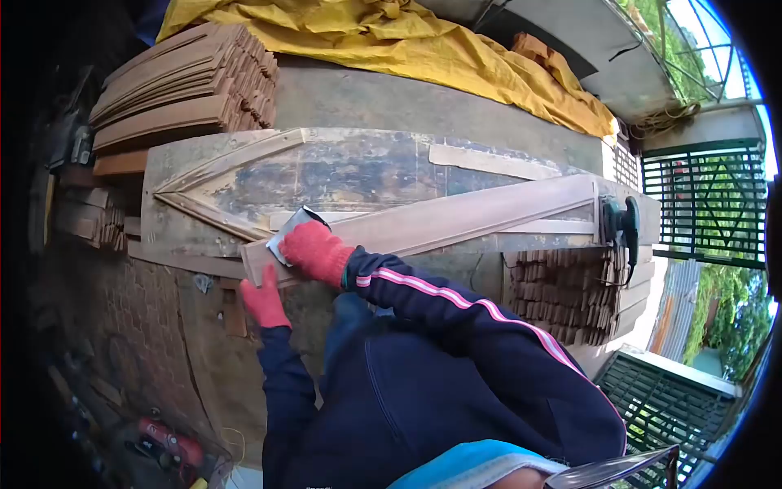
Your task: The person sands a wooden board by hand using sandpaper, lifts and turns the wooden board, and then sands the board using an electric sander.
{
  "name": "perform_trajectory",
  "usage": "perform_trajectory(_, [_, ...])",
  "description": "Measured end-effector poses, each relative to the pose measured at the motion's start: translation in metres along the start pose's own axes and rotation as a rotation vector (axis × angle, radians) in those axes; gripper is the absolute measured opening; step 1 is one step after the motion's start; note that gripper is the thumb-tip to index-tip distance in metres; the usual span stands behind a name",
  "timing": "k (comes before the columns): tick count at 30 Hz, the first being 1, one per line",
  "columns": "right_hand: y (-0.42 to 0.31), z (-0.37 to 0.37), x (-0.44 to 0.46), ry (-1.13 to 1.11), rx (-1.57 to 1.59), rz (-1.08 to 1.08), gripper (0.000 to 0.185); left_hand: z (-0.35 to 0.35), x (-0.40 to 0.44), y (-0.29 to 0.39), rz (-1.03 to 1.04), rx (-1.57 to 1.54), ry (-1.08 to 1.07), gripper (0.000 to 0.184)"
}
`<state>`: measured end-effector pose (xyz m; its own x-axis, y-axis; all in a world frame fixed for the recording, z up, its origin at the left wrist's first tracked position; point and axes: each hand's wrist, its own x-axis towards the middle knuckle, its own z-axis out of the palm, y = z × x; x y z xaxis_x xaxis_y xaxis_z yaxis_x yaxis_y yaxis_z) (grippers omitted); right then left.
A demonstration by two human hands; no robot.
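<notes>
A long reddish-brown wooden board (456, 213) with a moulded edge lies aslant across the worktable (350, 167). Near the board's left end, my right hand (316, 251), in a red glove, is closed around a flat grey piece with a dark edge (292, 231), which looks like folded sandpaper. It rests against the board's face, and the glove covers part of it. My left hand (265, 300), also gloved in red, grips the near corner of the board's left end, its fingers spread along the edge.
Wooden strips (228, 163) form a V at the table's left; a pale strip (493, 160) lies behind the board. A green power sander (621, 224) stands by its right end. Stacked boards (187, 85) rise at back left, more planks (562, 295) at right. A yellow tarp (391, 49) lies behind.
</notes>
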<state>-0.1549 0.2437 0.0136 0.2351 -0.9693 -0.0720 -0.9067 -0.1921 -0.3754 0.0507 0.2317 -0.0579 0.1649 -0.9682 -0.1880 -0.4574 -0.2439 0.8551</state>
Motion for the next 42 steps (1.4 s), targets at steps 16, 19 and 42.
perform_trajectory(16, [0.112, -0.002, -0.197, 0.519, -0.096, 0.741, 0.038, 0.030, -0.028, 0.097, 0.848, 0.651, 0.035, 0.079])
perform_trajectory(19, [0.076, 0.005, -0.173, 0.426, -0.073, 0.483, 0.045, 0.109, -0.064, 0.114, 1.001, 0.510, -0.151, 0.073])
perform_trajectory(42, [0.343, -0.074, -0.461, 0.561, -0.100, 0.824, 0.038, 0.314, -0.235, 0.187, 1.190, 0.975, -0.593, 0.076])
